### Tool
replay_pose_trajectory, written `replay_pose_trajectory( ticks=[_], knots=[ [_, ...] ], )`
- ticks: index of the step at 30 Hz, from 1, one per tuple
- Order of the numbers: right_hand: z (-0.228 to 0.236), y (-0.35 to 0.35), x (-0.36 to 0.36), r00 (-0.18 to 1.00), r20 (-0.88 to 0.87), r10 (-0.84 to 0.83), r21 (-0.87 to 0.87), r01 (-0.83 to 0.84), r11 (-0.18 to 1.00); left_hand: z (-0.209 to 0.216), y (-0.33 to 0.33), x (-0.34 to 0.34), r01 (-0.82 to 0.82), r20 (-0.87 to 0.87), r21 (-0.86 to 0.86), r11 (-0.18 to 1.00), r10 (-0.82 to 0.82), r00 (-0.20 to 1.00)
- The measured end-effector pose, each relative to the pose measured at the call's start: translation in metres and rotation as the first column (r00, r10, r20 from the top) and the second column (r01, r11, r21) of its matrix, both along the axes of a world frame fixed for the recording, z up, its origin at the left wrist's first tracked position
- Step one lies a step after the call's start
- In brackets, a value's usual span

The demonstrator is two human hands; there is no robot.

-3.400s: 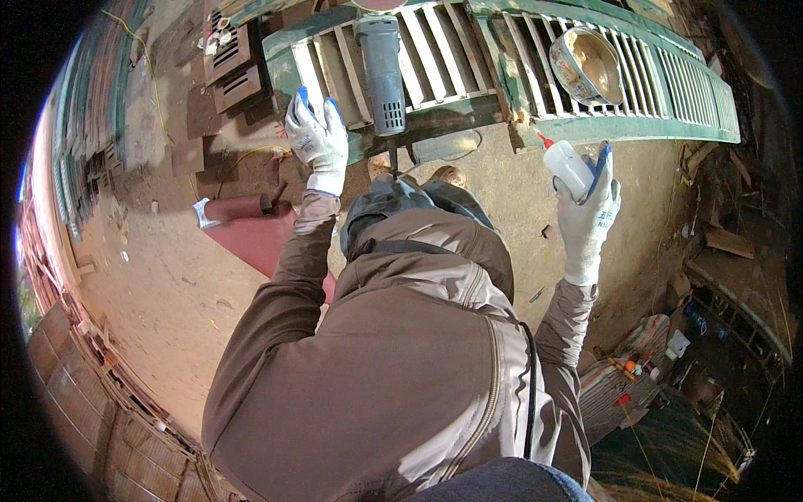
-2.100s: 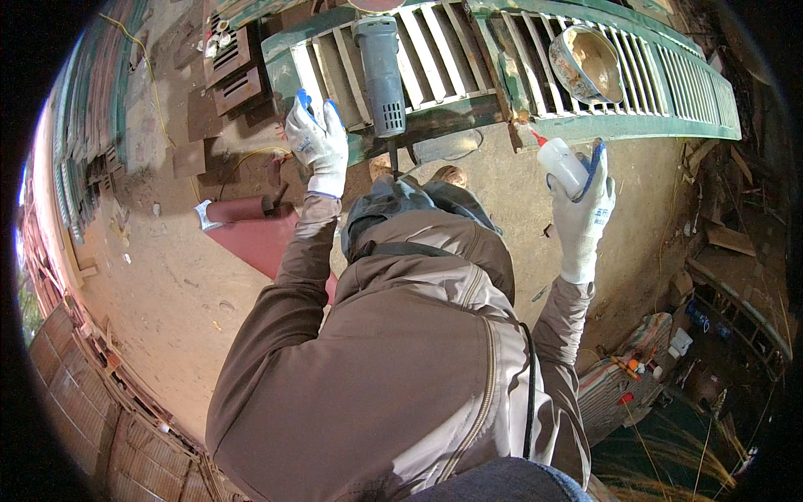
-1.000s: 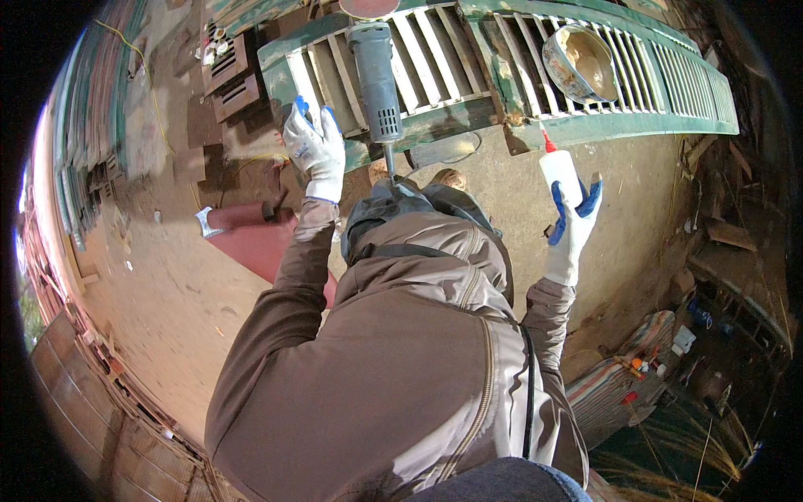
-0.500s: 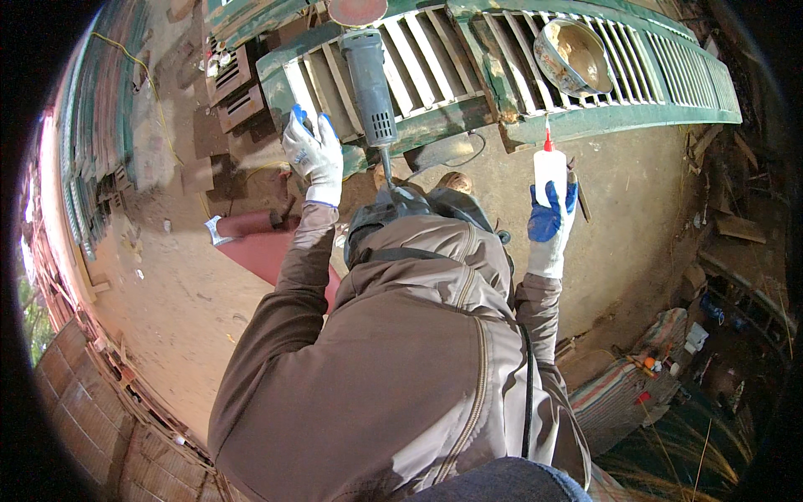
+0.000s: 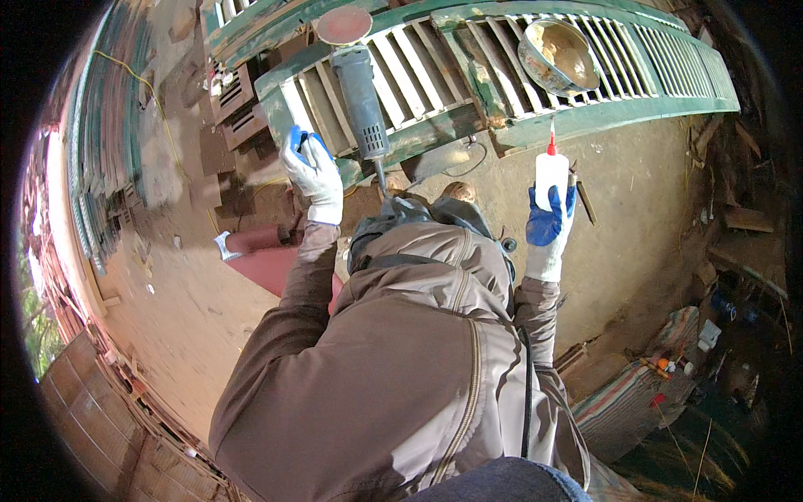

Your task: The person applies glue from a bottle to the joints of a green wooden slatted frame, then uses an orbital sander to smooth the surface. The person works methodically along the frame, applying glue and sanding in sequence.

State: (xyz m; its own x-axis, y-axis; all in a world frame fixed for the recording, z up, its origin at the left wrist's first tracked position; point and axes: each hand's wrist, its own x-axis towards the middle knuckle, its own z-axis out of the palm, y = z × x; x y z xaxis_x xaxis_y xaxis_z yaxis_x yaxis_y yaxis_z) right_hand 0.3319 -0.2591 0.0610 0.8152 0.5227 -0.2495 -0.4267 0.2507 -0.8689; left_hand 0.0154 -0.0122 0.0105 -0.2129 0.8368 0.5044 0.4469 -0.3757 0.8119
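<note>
My right hand, in a white glove with a blue coating, is wrapped round a white squeeze bottle with a red nozzle pointing away from me. A thin dark tool shows beside that hand; I cannot tell whether the hand holds it. My left hand, gloved alike, is raised near the slatted panel's left end, fingers loosely bent with a gap between them. Near it, a grey grinder with a round reddish disc lies on the green slatted wooden panel.
A metal bowl smeared with beige paste rests on the slats. Below my left hand lies a roll of dark red sheet. Stacked green slats and a yellow cord are at left; a striped sack lies lower right.
My left hand's fingers have bent inward, and the hand sits slightly lower in the picture. My right hand still grips the bottle. The view has shifted a little.
</note>
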Motion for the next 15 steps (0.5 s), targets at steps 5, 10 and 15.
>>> replay_pose_trajectory(
  ticks=[5,10,15],
  knots=[
    [0.010,-0.006,0.004,0.999,-0.023,-0.043,0.038,0.044,0.998,0.086,0.022,0.078,0.361,-0.197,0.140,0.922,-0.331,0.923],
    [0.016,-0.023,0.011,0.995,-0.028,-0.092,0.053,0.094,0.994,0.138,0.069,0.211,0.666,-0.503,0.091,0.741,-0.542,0.673],
    [0.013,-0.053,0.019,0.983,-0.032,-0.181,0.053,0.183,0.982,0.148,0.092,0.338,0.730,-0.855,-0.227,0.645,-0.490,0.168]
  ],
)
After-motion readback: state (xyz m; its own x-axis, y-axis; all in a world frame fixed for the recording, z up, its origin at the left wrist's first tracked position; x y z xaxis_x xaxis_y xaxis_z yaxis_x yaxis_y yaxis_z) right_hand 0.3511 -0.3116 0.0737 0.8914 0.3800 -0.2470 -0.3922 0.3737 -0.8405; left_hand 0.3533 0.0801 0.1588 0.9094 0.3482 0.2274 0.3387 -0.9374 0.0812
